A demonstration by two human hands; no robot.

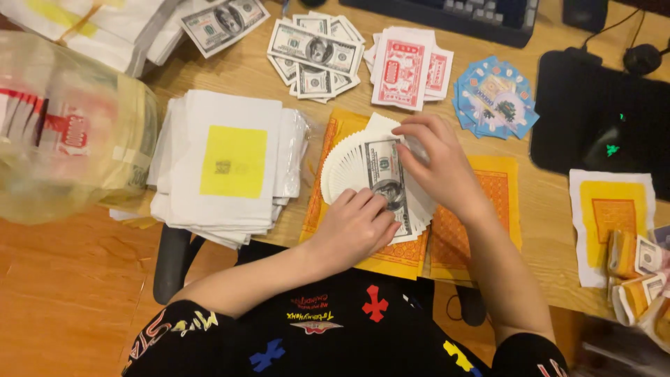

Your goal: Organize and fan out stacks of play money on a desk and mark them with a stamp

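Note:
A fanned stack of banknote-style paper lies on orange patterned sheets at the desk's front edge. My left hand presses down on the lower part of the fan with its fingers curled over the top note. My right hand rests on the fan's upper right side, fingertips pinching the notes' edge. Both hands touch the same fan.
A pile of white sheets with a yellow square lies left of the fan. Behind are loose banknote papers, red-and-white paper slips and a blue paper fan. A plastic bag sits far left, a black mouse pad right.

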